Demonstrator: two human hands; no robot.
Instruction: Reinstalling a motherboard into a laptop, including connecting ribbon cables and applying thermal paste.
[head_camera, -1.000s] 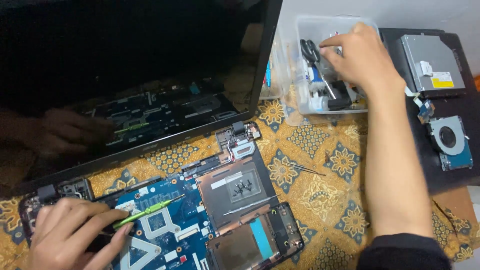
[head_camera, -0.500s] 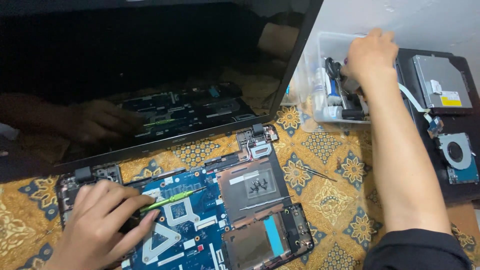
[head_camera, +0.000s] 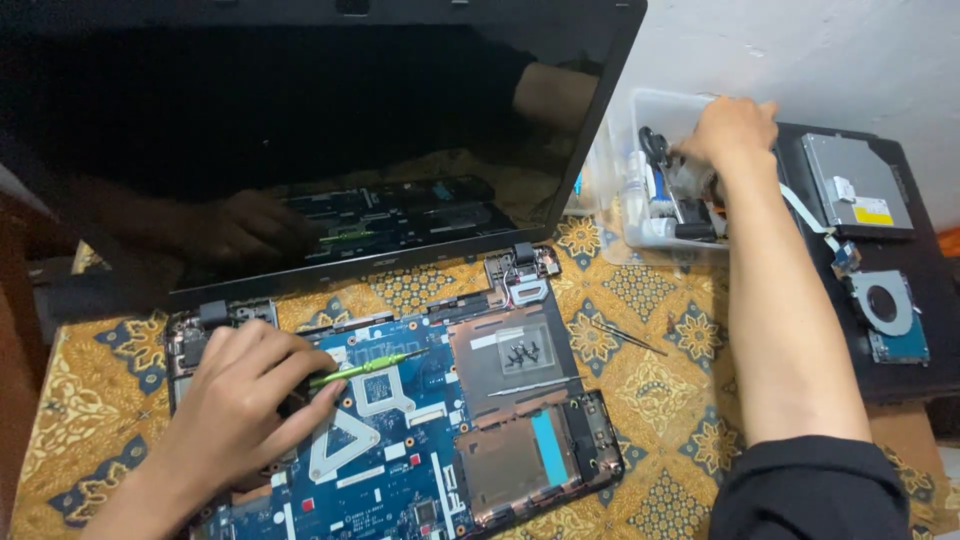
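An opened laptop lies on a patterned cloth, its blue motherboard (head_camera: 400, 440) bare and its dark screen (head_camera: 300, 130) standing up behind. My left hand (head_camera: 240, 400) rests on the board's left part and holds a green screwdriver (head_camera: 375, 366) that points right across it. Several small screws (head_camera: 520, 352) lie on a copper-coloured plate. My right hand (head_camera: 730, 135) reaches into a clear plastic box (head_camera: 625, 180) of tools at the back right, fingers down among the tools; what they grip is hidden.
A black panel at the right carries a silver optical drive (head_camera: 855, 185), a cooling fan (head_camera: 885, 305) and a flat ribbon cable (head_camera: 815, 225). Thin tweezers (head_camera: 625, 335) lie on the yellow-and-blue cloth (head_camera: 680, 420). A white wall stands behind.
The view has shifted so the whole scene sits further right and lower. My right hand stays in the plastic box. My left hand keeps the screwdriver on the board.
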